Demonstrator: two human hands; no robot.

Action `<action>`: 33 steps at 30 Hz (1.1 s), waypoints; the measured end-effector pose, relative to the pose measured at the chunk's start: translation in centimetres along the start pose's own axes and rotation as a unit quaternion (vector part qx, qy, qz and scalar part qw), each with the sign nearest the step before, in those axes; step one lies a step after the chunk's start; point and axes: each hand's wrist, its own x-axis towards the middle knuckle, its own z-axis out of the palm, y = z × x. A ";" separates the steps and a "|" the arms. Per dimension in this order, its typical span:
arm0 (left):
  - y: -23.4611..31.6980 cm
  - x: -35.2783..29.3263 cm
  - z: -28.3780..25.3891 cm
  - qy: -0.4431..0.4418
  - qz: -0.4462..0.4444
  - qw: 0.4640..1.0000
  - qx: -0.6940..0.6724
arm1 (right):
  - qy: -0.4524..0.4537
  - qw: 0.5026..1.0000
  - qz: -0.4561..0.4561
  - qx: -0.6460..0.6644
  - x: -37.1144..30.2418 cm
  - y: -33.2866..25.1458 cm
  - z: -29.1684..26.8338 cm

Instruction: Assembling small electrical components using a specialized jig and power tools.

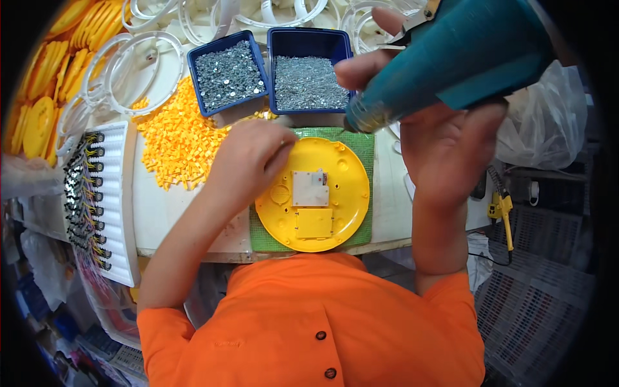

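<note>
Our left hand (255, 151) hangs over the upper-left edge of the yellow disc (351, 187), fingers curled together; we cannot tell whether anything is pinched between them. The disc lies flat in front of us, hollow face up, with a white module (309, 189) and, just below it, a yellow rectangular piece (314, 223) already seated inside. That much looks placed; whether either is screwed down is too small to tell, and several holes around the disc seem unfilled, so we judge the fastening unfinished. To the right, our right hand (445, 142) is wrapped round a teal power driver (451, 64) — its nose points down and left, beyond the disc's upper edge and apart from the module.

As for the surface, yellow discs (40, 122) crowd the far left, then white rings (179, 64), a white ribbed tray (121, 193) with wired parts (87, 187) along it, and a heap of small yellow pieces (174, 142). Two blue bins (309, 42) of small metal parts stand behind the green mat (258, 235) under the disc. Rightward we see a clear plastic bag (541, 129), a yellow-handled tool (506, 222) at the edge, and grey crates (541, 290) below.
</note>
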 end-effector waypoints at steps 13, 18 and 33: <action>3.5 -5.3 0.9 -0.048 0.011 0.997 -0.058 | 0.133 0.958 0.024 0.254 -8.1 2.4 2.7; 3.4 -5.4 0.8 -0.057 0.005 0.997 -0.059 | 0.205 0.958 0.022 0.198 -11.0 3.8 2.5; 4.2 -4.0 0.8 -0.071 -0.006 0.997 -0.003 | 0.161 0.955 -0.035 0.245 -8.4 5.3 2.0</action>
